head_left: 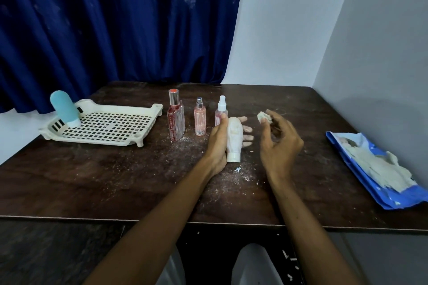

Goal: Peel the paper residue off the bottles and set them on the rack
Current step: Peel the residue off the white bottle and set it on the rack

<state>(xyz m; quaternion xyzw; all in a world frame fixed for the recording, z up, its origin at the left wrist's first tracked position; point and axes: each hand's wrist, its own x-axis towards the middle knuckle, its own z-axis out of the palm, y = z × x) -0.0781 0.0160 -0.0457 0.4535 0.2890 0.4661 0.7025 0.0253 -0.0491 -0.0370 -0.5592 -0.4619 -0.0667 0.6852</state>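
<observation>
One of five bottles racked so far: blue bottle [64, 107], standing cap-down at the far left corner of the rack [120, 109]. Four to go.

Waiting upright in a row on the table [104, 180], just right of the rack: red square bottle [176, 120], small pink bottle [200, 120], white-capped spray bottle [221, 109]. Too small to judge for leftover paper.

Midway through the second: white bottle [234, 140] gripped in the left hand [217, 143], thumb along its left side, fingers curled round behind, cap end toward the person. Touching the table or just over it; cannot tell which. Looks mostly bare, with faint patches possibly left.

Pinched in the fingertips of the right hand [278, 143], lifted just right of that bottle and apart from it: pale paper wad [264, 117], other fingers loosely curled.

Scattered over the wood near both hands: white paper crumbs [231, 176]. Lying at the right edge: blue bag [375, 169] with a torn pale sheet on top.

Probably next: dropping the wad, checking for remnants, then racking.
</observation>
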